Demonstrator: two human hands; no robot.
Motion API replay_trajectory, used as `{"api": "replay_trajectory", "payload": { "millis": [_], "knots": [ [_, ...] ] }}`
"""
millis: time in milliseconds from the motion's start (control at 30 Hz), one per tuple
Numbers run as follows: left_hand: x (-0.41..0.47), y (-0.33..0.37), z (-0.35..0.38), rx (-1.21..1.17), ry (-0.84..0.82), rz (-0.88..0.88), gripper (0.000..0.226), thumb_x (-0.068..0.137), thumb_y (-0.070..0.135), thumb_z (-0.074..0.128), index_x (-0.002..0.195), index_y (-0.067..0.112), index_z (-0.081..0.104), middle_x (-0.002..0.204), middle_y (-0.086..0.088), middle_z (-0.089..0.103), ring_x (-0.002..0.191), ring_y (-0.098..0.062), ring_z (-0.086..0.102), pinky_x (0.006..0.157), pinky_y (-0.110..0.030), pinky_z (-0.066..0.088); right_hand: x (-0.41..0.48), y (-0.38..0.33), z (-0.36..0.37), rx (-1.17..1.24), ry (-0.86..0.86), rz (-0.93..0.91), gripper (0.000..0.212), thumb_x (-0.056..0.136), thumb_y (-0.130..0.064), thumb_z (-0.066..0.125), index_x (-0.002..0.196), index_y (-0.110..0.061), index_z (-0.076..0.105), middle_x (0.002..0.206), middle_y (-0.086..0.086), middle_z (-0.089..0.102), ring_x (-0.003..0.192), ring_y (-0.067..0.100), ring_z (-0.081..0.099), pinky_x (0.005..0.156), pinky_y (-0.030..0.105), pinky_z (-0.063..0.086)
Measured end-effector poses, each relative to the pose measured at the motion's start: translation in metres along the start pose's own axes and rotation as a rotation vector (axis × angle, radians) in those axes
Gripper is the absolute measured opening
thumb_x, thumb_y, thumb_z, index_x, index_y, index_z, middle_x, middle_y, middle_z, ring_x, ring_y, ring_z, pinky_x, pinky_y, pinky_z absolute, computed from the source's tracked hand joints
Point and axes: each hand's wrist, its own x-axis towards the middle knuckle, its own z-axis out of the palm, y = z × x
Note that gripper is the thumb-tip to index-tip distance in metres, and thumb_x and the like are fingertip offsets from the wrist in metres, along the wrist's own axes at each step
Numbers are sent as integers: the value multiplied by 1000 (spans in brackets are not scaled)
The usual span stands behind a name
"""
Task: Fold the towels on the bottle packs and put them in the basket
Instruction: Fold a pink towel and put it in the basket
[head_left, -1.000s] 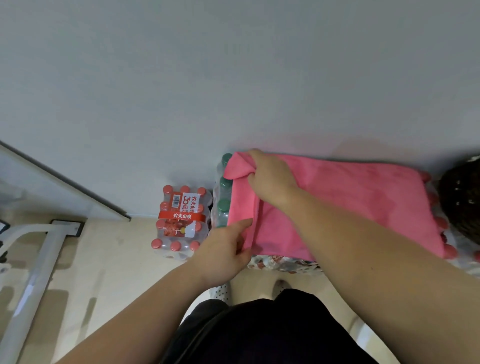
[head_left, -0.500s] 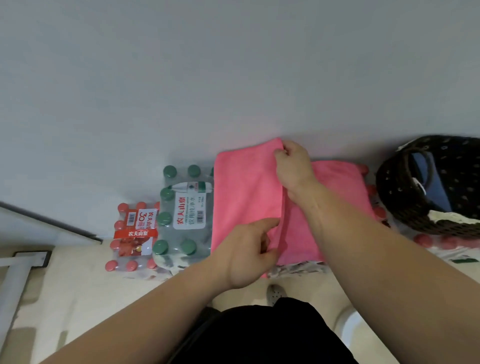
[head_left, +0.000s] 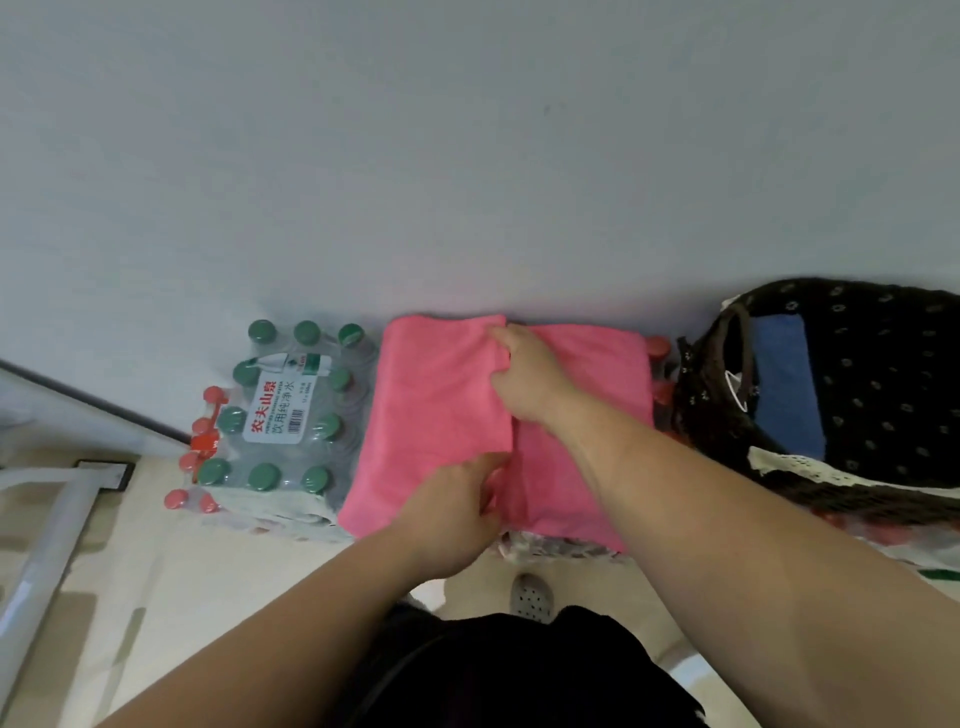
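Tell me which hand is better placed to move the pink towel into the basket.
Right, probably. The right hand grips the pink towel at its far edge and lies nearer the basket, which stands to the right. The left hand pinches the near edge, farther away.

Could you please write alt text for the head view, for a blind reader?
A person folds a pink towel lying on bottle packs by a wall; the right hand grips the flap's far corner, the left hand its near corner. A dark basket stands to the right.
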Motion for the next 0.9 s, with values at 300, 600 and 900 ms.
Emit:
{"api": "replay_trajectory", "payload": {
  "millis": [300,600,900],
  "knots": [
    [11,48,10,-93,59,117,67,75,8,52,141,20,50,60,-5,59,56,-15,54,61,-35,47,-21,6,-61,-41,216,-92,65,84,2,50,148,-4,42,157,14,35,145,24,33,117,23,19],
    [35,76,46,-60,-169,73,51,85,31,56,133,15,54,71,6,57,66,-17,49,60,-27,31,-46,41,-60,-589,24,173,65,89,-21,51,150,-14,30,161,15,2,140,41,25,110,53,31],
    [-17,-2,4,-48,539,-276,5,85,27,69,88,29,66,60,9,58,60,-8,56,56,-27,42,-36,-5,-29,-641,144,-176,68,92,-43,50,154,-25,27,164,17,1,150,41,-7,119,61,1]
  ]
}}
